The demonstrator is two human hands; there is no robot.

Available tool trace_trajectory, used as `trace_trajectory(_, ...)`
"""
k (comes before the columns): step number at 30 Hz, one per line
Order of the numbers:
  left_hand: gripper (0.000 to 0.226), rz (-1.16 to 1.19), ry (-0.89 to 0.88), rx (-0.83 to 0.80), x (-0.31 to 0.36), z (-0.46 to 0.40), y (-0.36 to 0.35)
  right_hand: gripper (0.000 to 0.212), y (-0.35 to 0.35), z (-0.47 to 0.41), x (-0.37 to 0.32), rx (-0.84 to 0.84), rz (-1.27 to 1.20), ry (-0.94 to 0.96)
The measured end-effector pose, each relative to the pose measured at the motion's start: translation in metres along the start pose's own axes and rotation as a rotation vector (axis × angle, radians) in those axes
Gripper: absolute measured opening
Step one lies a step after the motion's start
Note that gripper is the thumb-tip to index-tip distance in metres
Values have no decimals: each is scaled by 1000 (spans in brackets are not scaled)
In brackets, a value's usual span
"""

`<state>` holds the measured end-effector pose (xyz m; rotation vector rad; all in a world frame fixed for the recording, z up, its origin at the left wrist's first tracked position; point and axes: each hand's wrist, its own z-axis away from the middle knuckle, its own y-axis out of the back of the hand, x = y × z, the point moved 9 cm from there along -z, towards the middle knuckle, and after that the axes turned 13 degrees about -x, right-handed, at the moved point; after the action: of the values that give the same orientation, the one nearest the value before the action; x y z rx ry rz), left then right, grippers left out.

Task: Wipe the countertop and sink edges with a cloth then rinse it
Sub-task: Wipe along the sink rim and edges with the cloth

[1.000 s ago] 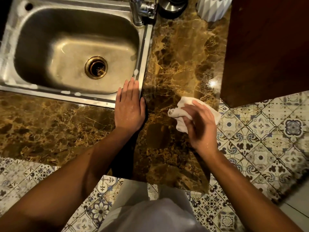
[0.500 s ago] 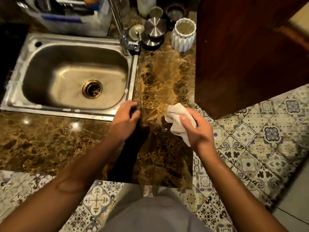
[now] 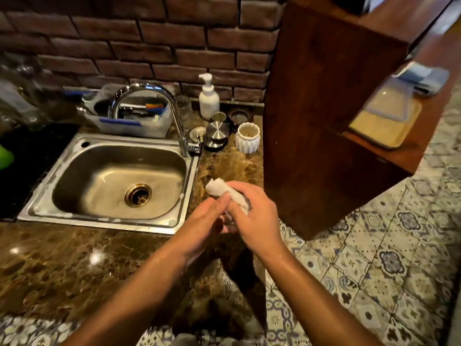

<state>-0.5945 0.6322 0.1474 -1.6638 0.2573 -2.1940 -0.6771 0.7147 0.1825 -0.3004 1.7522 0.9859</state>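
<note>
Both hands raised above counter, just right of sink near-right corner. Cloth white, bunched into a roll, off the counter surface, held between the two hands; far-left end of roll sticking out free toward sink side. Right hand curled around cloth from the right, back of hand facing camera, fingers wrapped over the roll. Left hand pinching cloth from the left, thumb tip pressed on its upper side; other left fingers hidden beneath, position unclear. Hands touching each other around cloth. Forearms wet, shiny. Sink steel, drain brass-coloured near basin middle, white suds spots along near and right rim. Faucet curved, at far-right corner of sink, spout arching left over basin. Behind sink: plastic dish bin with utensils, against brick wall. Right of faucet, far on counter: white pump bottle, round steel lid, white ribbed cup. Wooden cabinet right of counter, patterned tile floor below.
</note>
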Motion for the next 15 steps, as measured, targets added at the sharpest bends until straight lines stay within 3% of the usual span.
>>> trace_trajectory(3, 51, -56, -42, -24, 11, 9, -7, 38, -6, 2, -15, -74, 52, 18)
trace_trajectory(10, 86, -175, -90, -142, 27, 32, -4, 39, -19, 8, -33, -106, -21, -77)
trace_trajectory(15, 63, -153, -76, -204, 37, 59, 14, 42, -45, 8, -65, -116, -62, -53)
